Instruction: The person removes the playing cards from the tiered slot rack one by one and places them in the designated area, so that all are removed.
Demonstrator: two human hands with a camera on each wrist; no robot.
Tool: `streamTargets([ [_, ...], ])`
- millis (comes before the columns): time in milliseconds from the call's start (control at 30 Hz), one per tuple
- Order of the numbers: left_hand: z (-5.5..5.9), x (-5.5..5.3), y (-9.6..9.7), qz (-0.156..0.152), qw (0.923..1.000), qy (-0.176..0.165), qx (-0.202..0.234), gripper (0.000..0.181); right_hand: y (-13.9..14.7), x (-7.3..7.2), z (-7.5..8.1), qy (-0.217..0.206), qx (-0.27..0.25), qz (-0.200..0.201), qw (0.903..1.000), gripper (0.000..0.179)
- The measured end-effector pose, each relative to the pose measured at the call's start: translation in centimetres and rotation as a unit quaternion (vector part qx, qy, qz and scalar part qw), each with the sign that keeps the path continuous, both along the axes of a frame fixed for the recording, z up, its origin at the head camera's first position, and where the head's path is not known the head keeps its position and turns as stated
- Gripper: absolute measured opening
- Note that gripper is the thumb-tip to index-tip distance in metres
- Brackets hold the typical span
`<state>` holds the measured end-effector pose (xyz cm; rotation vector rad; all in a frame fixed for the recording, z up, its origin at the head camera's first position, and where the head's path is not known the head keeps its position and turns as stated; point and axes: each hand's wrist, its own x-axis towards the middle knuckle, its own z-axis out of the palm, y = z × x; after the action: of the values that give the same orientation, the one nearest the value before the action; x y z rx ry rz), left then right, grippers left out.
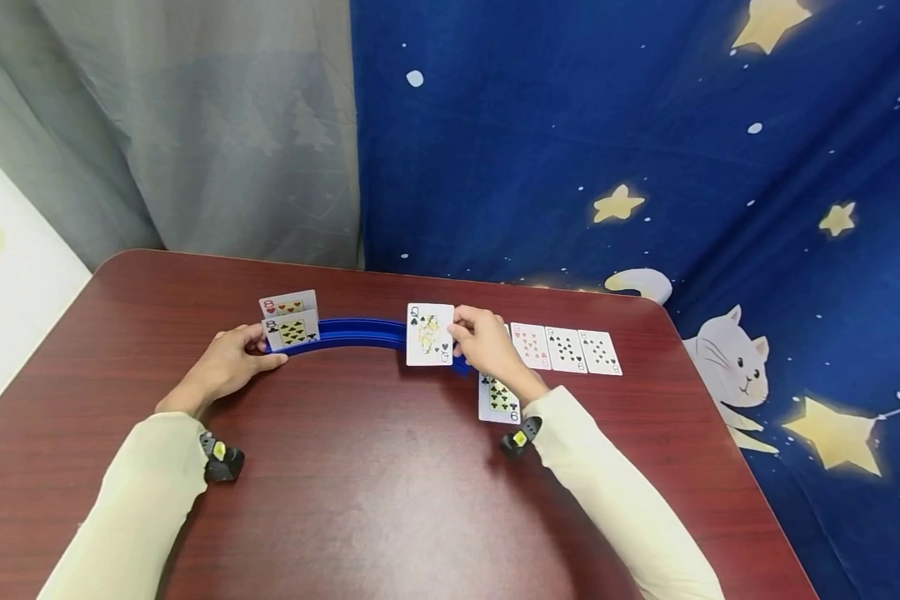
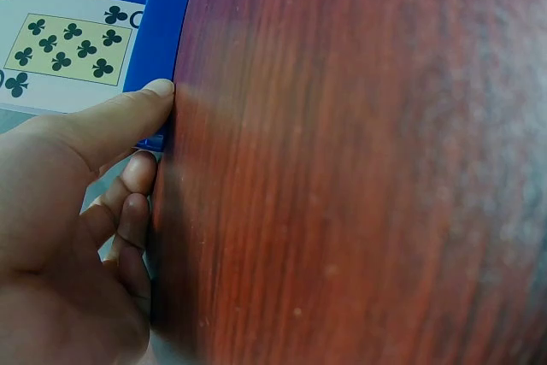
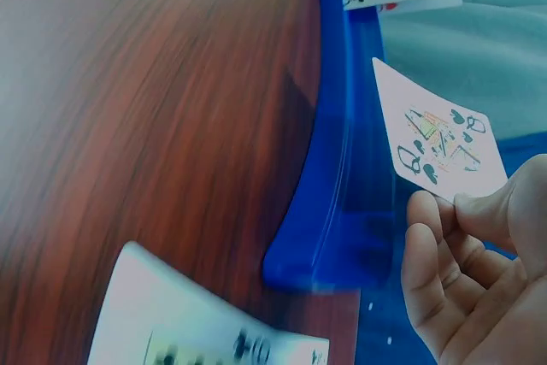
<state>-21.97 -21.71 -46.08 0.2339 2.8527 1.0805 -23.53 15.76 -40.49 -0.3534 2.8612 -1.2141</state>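
A curved blue playing card holder [image 1: 360, 332] lies on the table. My left hand [image 1: 228, 367] grips its left end, thumb on the front edge [image 2: 162, 87] and the other fingers curled at the end. Close by, a clubs card [image 1: 292, 331] stands in the holder, with a red hearts card [image 1: 288, 302] behind it. My right hand [image 1: 487, 340] pinches a queen of spades [image 1: 430, 334] by its edge between thumb and fingers. The queen is upright, face toward me, and overlaps the holder's right part in the head view; the right wrist view shows it [image 3: 440, 138] above the holder's back side.
A clubs card [image 1: 497, 400] lies face up below my right wrist. To the right, a hearts card [image 1: 530, 345] and two black-suit cards [image 1: 566, 350] lie in a row, with another mostly hidden behind my hand. Curtains [image 1: 495, 150] hang behind the brown table [image 1: 360, 467].
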Motion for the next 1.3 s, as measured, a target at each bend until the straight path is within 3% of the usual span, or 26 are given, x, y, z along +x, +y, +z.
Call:
streamTargets([
  [200,0.1,-0.1,0.0,-0.002,1.0000,0.009,-0.001,0.029,2.4,0.2,-0.1,-0.003,0.010,-0.023,0.9997,0.003],
  [633,0.1,0.0,0.1,0.005,0.9999,-0.009,0.002,0.030,5.3,0.7,-0.7,-0.013,0.022,-0.037,0.9990,0.014],
  [1000,0.1,0.1,0.2,0.004,0.9999,-0.009,0.010,0.031,8.2,1.8,-1.8,-0.050,0.024,-0.044,0.9975,0.016],
  [1300,0.1,0.1,0.2,0.004,0.9999,-0.006,0.012,0.030,10.0,2.2,-2.1,-0.057,0.025,-0.056,0.9965,0.017],
])
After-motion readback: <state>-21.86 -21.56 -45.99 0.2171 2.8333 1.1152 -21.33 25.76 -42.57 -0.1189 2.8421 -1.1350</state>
